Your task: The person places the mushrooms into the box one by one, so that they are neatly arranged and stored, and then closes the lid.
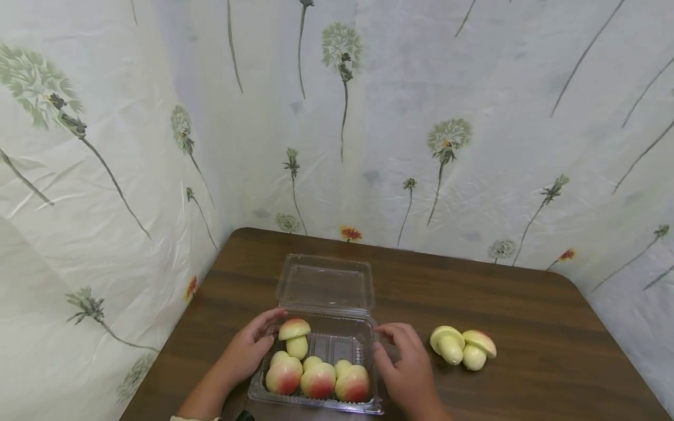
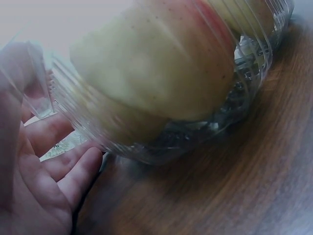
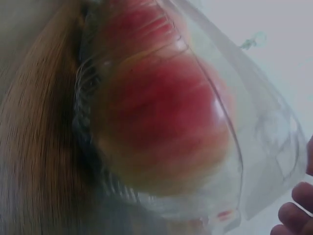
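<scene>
Your left hand [image 1: 244,354] pinches the left rim of the clear container [image 1: 339,346] in the head view, while your right hand [image 1: 408,362] touches its right rim, pinch unclear; the table [image 1: 537,345] offers more room rightward, past two loose mushroom-shaped pieces [image 1: 449,345] [image 1: 476,349]. From the left wrist, the ribbed walls look light, slick and prone to buckling, so support them low. From the right wrist, the rounded red piece [image 3: 166,112] fills the side, so squeeze gently.
</scene>
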The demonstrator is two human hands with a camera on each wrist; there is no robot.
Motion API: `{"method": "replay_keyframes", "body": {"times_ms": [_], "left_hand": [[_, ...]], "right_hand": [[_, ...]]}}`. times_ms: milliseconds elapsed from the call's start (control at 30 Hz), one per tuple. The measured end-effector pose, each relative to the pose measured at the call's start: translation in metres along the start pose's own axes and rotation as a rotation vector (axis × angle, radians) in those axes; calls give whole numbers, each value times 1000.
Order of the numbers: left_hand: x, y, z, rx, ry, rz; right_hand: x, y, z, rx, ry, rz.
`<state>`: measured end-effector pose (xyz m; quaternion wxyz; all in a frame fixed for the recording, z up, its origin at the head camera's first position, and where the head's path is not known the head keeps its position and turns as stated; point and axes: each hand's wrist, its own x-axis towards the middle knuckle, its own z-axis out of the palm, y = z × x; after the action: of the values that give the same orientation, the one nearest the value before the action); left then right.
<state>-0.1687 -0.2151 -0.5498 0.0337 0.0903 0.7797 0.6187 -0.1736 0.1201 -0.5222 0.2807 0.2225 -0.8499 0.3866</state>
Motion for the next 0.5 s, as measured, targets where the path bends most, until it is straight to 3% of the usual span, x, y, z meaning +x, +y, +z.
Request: {"method": "replay_keyframes", "body": {"times_ms": [300,500], "left_hand": [[1,-2,0,-24,-19,27],[1,-2,0,-13,-1,5]], "right_hand": [[-8,21,-3,-88,-22,98],[-8,28,-9,-127,-25,168]]}}
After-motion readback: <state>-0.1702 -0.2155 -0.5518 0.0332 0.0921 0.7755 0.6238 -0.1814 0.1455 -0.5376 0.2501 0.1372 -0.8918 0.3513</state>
